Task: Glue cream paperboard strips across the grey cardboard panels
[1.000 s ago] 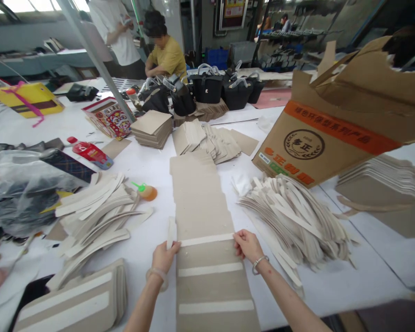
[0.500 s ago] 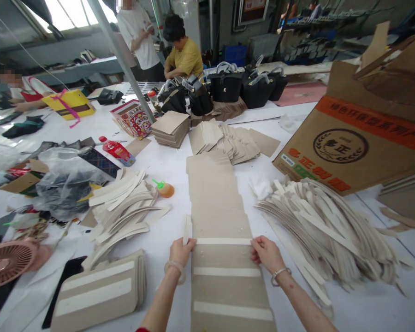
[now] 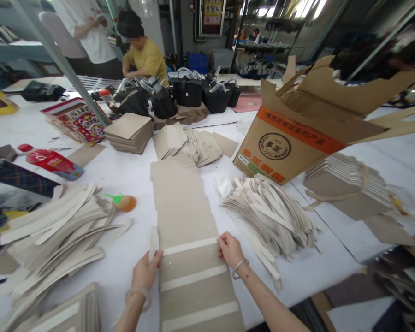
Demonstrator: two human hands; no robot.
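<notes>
A row of overlapping grey-beige board panels (image 3: 181, 198) runs away from me down the table, with white strips lying across the nearer ones. My left hand (image 3: 145, 272) is closed round some short pale strips (image 3: 154, 242) that stick up from it. Its thumb and finger touch the left end of a white cross strip (image 3: 190, 246). At that strip's right end, my right hand (image 3: 230, 250) is closed in a pinch. Heaps of loose pale strips lie on both sides, a left heap (image 3: 65, 226) and a right heap (image 3: 269, 212).
A small glue bottle (image 3: 122, 202) with a green tip stands left of the panels. Behind are stacked boards (image 3: 129, 133), black handbags (image 3: 186, 92) and an open carton (image 3: 280, 138). A person in yellow (image 3: 145, 60) sits across the table; others stand further left.
The view has swung to the right, so everything sits further left in the picture. Both hands remain at the ends of the same strip.
</notes>
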